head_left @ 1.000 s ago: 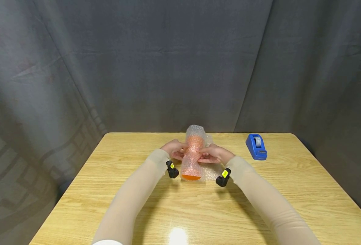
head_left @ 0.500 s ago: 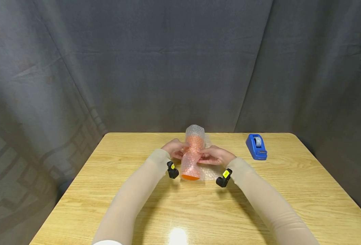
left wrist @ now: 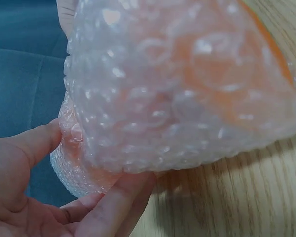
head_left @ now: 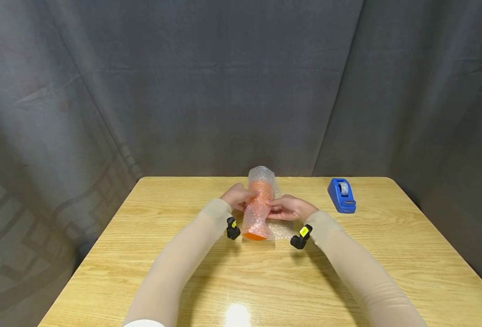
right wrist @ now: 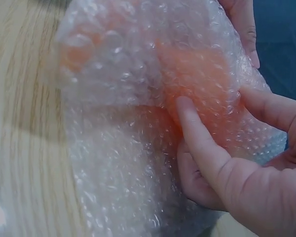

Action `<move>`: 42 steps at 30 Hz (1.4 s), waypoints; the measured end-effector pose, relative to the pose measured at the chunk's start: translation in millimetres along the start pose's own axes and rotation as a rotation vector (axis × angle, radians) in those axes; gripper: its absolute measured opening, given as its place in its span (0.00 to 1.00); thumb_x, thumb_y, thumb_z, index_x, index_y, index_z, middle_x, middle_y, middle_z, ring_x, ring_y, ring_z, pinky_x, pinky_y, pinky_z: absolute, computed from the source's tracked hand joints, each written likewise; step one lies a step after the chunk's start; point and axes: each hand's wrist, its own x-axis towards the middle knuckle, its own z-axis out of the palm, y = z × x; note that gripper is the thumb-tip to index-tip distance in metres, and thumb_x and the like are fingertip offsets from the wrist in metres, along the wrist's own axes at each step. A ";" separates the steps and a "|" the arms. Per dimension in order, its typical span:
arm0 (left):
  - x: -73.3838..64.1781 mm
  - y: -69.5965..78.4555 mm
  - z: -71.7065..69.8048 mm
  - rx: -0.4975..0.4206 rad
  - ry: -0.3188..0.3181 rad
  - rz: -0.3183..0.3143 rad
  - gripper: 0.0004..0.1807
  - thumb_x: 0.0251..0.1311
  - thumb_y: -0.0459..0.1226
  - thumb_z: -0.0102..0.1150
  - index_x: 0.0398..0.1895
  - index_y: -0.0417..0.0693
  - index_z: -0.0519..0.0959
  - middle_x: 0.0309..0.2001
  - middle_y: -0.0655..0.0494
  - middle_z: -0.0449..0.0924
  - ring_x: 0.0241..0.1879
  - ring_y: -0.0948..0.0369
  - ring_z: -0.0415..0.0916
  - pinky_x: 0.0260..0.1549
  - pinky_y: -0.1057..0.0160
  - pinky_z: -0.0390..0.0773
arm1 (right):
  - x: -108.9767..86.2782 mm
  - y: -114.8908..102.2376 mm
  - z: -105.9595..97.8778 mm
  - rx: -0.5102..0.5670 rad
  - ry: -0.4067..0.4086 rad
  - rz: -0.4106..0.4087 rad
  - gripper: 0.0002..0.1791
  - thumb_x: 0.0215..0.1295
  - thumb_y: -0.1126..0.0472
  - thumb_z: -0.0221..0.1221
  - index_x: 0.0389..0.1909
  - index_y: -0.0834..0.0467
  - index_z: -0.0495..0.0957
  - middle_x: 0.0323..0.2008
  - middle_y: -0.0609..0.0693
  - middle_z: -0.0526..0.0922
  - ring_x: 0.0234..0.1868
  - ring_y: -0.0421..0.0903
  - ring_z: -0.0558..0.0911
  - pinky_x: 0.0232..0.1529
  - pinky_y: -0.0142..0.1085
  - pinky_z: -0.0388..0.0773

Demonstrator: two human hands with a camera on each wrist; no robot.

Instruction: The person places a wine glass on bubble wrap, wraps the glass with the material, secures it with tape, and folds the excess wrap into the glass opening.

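Note:
An orange, vase-like object (head_left: 259, 187) with a narrow waist lies on the table inside bubble wrap (head_left: 261, 172). Its flared orange end faces the person. From the left, my left hand (head_left: 236, 195) holds the roll, thumb on top and fingers low on its side (left wrist: 113, 207). On the right side, my right hand (head_left: 291, 207) grips it near the waist. In the right wrist view, a finger (right wrist: 200, 133) presses the orange part through the film. A loose flap of wrap (right wrist: 123, 168) spreads flat under and to the right of the roll.
A blue tape dispenser (head_left: 342, 196) with a roll of clear tape stands at the back right of the wooden table (head_left: 241, 277). Dark grey curtains (head_left: 224, 91) hang behind the table's far edge.
The left hand has shifted slightly right, its thumb farther over the wrapped object. The right hand has edged right as well, and the roll has turned a little. The tape dispenser stays put.

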 end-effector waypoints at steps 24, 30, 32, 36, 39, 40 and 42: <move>0.5 2.4 1.2 0.058 0.032 -0.041 0.24 0.62 0.46 0.61 0.50 0.34 0.72 0.40 0.48 0.73 0.39 0.54 0.74 0.44 0.54 0.82 | -6.9 -13.3 17.4 -0.213 0.049 0.026 0.34 0.75 0.52 0.42 0.73 0.66 0.43 0.60 0.74 0.62 0.37 0.53 0.82 0.44 0.40 0.82; 0.8 2.8 2.1 0.070 0.037 -0.047 0.24 0.62 0.47 0.61 0.49 0.35 0.73 0.40 0.48 0.73 0.39 0.54 0.74 0.45 0.53 0.81 | -4.6 -9.9 18.8 -0.260 0.088 -0.002 0.32 0.76 0.55 0.45 0.70 0.71 0.48 0.63 0.77 0.62 0.40 0.55 0.82 0.43 0.39 0.82; 1.1 2.8 2.5 0.071 0.036 -0.044 0.23 0.62 0.47 0.61 0.48 0.35 0.73 0.39 0.48 0.73 0.38 0.54 0.74 0.45 0.53 0.82 | -3.3 -8.7 18.7 -0.287 0.094 -0.015 0.31 0.75 0.57 0.46 0.68 0.73 0.50 0.63 0.78 0.63 0.44 0.57 0.82 0.43 0.39 0.82; 0.9 2.5 2.6 0.062 0.026 -0.034 0.24 0.62 0.47 0.61 0.48 0.35 0.73 0.39 0.49 0.72 0.39 0.54 0.74 0.45 0.52 0.81 | -1.6 -7.8 18.6 -0.310 0.108 -0.027 0.28 0.75 0.58 0.46 0.64 0.75 0.54 0.61 0.78 0.65 0.47 0.58 0.81 0.43 0.39 0.82; 0.6 1.0 1.4 0.030 0.006 -0.019 0.23 0.63 0.46 0.59 0.49 0.34 0.72 0.39 0.49 0.72 0.38 0.54 0.74 0.45 0.52 0.81 | -1.2 -8.0 19.3 -0.306 0.113 -0.026 0.28 0.75 0.59 0.46 0.64 0.75 0.54 0.60 0.77 0.66 0.46 0.57 0.82 0.43 0.39 0.82; 0.8 0.3 0.8 0.018 -0.001 -0.017 0.23 0.63 0.45 0.57 0.49 0.34 0.72 0.39 0.49 0.73 0.37 0.55 0.74 0.44 0.53 0.82 | -1.3 -8.2 19.6 -0.304 0.111 -0.026 0.27 0.75 0.59 0.46 0.64 0.75 0.54 0.60 0.77 0.67 0.45 0.56 0.82 0.43 0.40 0.82; 1.5 -1.7 -0.8 -0.027 -0.021 -0.011 0.24 0.64 0.45 0.55 0.51 0.32 0.71 0.38 0.48 0.74 0.35 0.55 0.75 0.42 0.54 0.82 | -1.4 -8.5 20.1 -0.295 0.113 -0.024 0.27 0.75 0.60 0.46 0.63 0.75 0.55 0.57 0.75 0.69 0.44 0.55 0.81 0.43 0.40 0.82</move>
